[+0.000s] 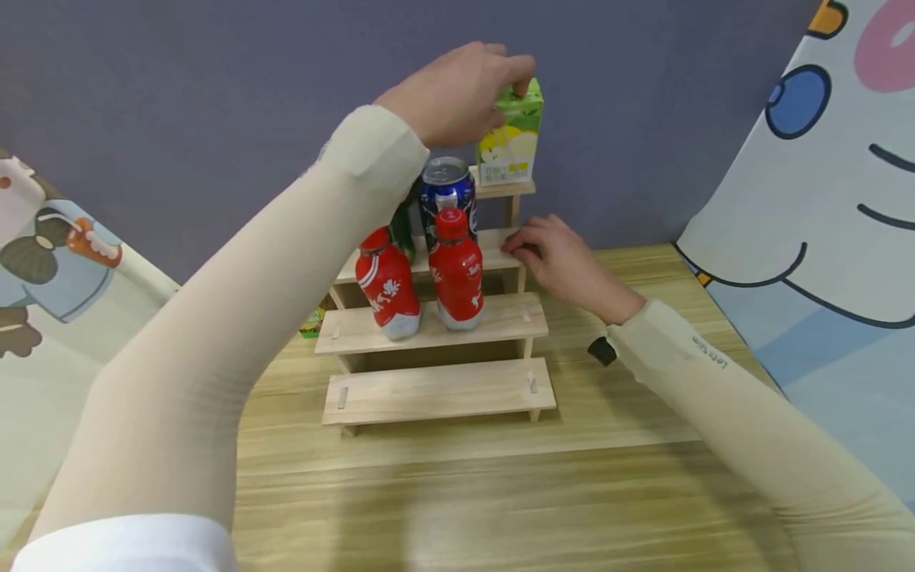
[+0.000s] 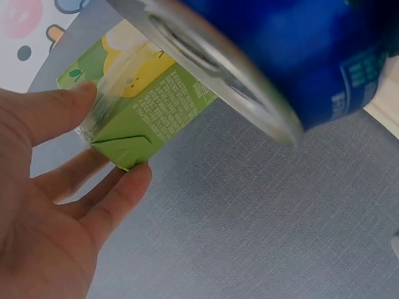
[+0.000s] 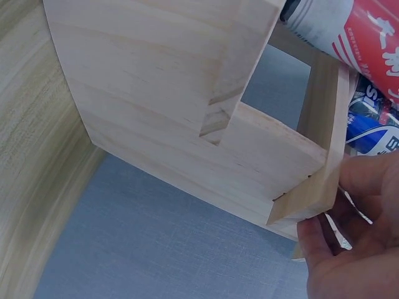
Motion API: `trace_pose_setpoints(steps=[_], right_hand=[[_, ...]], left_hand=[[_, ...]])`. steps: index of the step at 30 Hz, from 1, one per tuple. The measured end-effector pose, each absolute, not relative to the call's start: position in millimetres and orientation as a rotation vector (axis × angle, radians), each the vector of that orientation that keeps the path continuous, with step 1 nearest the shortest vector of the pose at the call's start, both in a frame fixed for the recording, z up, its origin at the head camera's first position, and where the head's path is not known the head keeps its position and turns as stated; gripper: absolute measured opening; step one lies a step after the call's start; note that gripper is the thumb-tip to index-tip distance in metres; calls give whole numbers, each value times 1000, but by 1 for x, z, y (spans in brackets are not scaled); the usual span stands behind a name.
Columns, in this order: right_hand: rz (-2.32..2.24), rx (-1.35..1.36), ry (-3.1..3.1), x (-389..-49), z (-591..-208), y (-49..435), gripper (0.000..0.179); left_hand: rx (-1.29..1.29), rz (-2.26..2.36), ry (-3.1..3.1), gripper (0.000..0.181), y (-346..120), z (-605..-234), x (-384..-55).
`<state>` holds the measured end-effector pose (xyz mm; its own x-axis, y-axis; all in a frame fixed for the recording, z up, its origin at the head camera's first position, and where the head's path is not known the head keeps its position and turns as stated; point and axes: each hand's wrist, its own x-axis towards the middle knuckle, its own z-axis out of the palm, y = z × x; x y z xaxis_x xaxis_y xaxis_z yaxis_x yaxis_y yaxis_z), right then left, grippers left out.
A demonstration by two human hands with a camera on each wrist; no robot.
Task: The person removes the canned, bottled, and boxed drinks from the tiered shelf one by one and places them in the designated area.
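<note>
My left hand (image 1: 465, 91) holds the top of a green juice carton (image 1: 511, 143) between thumb and fingers. The carton stands upright at the right end of the top tier of a wooden step shelf (image 1: 443, 389). In the left wrist view the thumb (image 2: 65, 106) lies on one side of the carton, fingers opposite. My right hand (image 1: 565, 262) pinches the right end of the tier below, thumb above the plank (image 3: 318, 180) and fingers underneath. Beside that hand stand a blue can (image 1: 449, 187) and, one tier lower, a red bottle (image 1: 459, 274).
Another red bottle (image 1: 389, 290) leans slightly on the same tier. Behind it a dark green bottle (image 1: 403, 230) is partly hidden. A small green package (image 1: 312, 323) lies left of the shelf. A grey wall (image 1: 615, 119) rises behind; a black object (image 1: 602, 351) shows by the right sleeve.
</note>
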<state>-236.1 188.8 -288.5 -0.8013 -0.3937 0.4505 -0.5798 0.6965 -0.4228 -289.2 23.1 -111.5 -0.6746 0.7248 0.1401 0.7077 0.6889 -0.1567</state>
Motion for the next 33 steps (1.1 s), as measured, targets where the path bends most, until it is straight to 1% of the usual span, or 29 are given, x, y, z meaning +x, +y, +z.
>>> trace_pose_setpoints(steps=[12,22,33], right_hand=[[821,787,-2590,-239,-290,187,11],[821,776,-2592,-238,-291,189,12],[814,767,-2603,-240,-290,191,12]], left_hand=[[-1212,161,-2574,38,16,-118,-283],[-1043,3,-2554,34,-20,-100,-271],[-919,-161,-2468,35,-60,-93,-259]])
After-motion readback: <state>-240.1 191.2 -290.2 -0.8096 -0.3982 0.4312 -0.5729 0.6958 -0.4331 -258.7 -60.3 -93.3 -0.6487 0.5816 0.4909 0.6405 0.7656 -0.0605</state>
